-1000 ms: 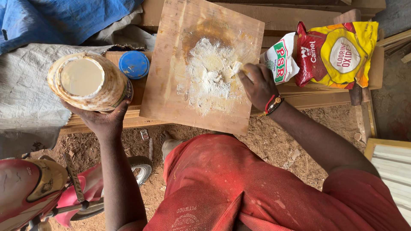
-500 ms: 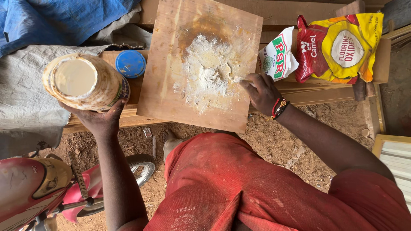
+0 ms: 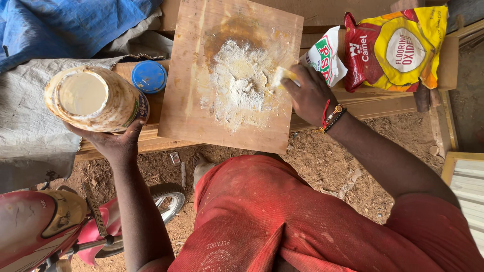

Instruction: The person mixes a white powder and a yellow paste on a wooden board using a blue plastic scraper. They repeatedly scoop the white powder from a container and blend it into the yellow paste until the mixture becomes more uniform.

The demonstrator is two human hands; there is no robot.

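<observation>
My left hand (image 3: 115, 143) grips an open plastic jar (image 3: 93, 98) smeared with pale paste, held above the left end of a wooden bench. My right hand (image 3: 308, 93) holds a small pale scraper (image 3: 282, 75) whose edge rests at the right side of a heap of white powder (image 3: 239, 83). The powder lies on a square plywood board (image 3: 186, 100) laid across the bench. A blue lid (image 3: 149, 76) lies on the bench between the jar and the board.
A white sachet (image 3: 322, 58) and a yellow-and-red powder bag (image 3: 398, 48) lie right of the board. Blue tarpaulin (image 3: 65, 25) and grey sacking (image 3: 25, 116) cover the left. A red motorbike (image 3: 45, 221) stands at bottom left on sawdust-strewn ground (image 3: 343, 171).
My right hand has shifted a little along the powder's right edge with the scraper. The jar stays held in my left hand.
</observation>
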